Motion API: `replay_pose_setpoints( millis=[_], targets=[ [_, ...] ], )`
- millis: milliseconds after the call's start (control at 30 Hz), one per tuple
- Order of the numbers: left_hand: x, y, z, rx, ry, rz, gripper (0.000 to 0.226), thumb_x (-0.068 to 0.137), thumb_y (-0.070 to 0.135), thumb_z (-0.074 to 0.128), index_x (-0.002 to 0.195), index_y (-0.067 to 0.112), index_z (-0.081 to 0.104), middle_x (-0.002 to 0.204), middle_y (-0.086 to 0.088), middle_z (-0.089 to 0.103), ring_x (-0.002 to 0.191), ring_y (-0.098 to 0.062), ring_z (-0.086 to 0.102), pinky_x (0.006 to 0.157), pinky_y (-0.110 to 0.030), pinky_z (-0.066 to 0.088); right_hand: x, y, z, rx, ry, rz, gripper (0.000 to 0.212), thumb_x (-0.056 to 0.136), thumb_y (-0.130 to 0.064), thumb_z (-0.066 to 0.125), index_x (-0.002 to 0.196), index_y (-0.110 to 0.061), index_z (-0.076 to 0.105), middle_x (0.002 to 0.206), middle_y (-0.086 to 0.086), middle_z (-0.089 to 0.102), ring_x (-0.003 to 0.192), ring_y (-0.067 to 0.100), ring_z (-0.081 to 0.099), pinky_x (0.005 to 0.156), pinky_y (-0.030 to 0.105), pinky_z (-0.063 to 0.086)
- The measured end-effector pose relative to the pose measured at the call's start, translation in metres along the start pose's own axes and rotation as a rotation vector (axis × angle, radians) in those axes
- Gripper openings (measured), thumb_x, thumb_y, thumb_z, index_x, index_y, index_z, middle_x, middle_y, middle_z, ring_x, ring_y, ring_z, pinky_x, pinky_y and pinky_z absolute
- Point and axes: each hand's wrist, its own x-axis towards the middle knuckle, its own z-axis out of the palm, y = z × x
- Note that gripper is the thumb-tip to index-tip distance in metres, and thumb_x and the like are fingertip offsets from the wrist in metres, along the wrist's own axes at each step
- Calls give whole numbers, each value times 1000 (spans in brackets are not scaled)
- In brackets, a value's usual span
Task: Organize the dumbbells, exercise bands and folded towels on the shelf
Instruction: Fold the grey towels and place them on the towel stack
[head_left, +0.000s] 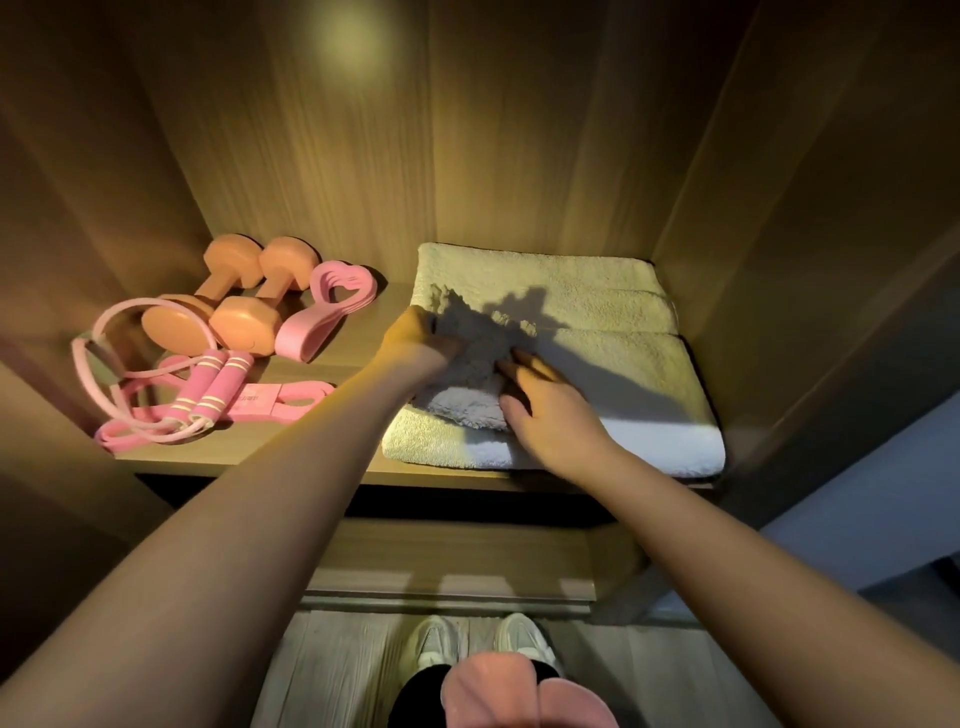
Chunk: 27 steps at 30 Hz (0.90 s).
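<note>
- A wooden shelf (291, 447) sits inside a warmly lit wood-panelled cupboard, with a person reaching in with both bare arms.
- On the right half of the shelf lies a large cream terry towel (597, 312), folded flat into a thick rectangle that reaches nearly to the right wall.
- A small grey fluffy towel (467, 384) lies on top of it, over its near-left part, rumpled rather than squared up.
- The left hand (415, 338) has its fingers curled into the far-left part of the small grey fluffy towel, gripping a bunch of the pile.
- The right hand (550, 415) rests on the same towel's right edge, fingers fairly straight and pointing away across the cloth, thumb against the near corner; I cannot tell whether the thumb hooks under.
- The hands throw a dark, ragged shadow across the large cream terry towel behind them.
- At the back left of the shelf, two peach-orange dumbbells (244, 325) lie side by side, touching, handles running front to back.
- Just right of them, touching the nearer dumbbell, is a stack of pink heart-shaped exercise bands (340, 286), lying at a slant.
- In front of the dumbbells lies a pink skipping rope with striped foam handles (213, 384), the two handles together and the pale cord looped round to the left.
- A flat pink loop band (280, 408) lies just right of the handles, near the shelf's front edge.
- Down below, a pair of white trainers (441, 644) stands on a pale plank floor (332, 665).
</note>
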Motion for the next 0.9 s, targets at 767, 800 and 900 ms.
replay_pose_setpoints(
  millis=[767,800,900],
  targets=[
    [-301,-48,-38,-244,107,573,51,66,75,66,98,38,50,96,29,66,91,6,64,76,-25,56,-245,-41,-18,986,187,-209,53,83,0,71,118,-33,48,115,-10,57,102,8,63,83,27,55],
    [-306,-49,-41,-217,123,601,58,64,80,63,97,35,50,93,26,67,89,4,65,73,-28,57,-251,-42,-23,903,193,-260,53,84,-2,71,117,-36,48,114,-15,57,104,9,62,85,31,55],
    [-321,-47,-49,-177,178,671,64,64,85,57,96,30,48,88,10,67,80,-9,65,67,-43,56,-264,-45,-37,661,240,-368,45,81,-15,70,109,-44,50,110,-24,55,106,8,59,88,37,53]
  ],
)
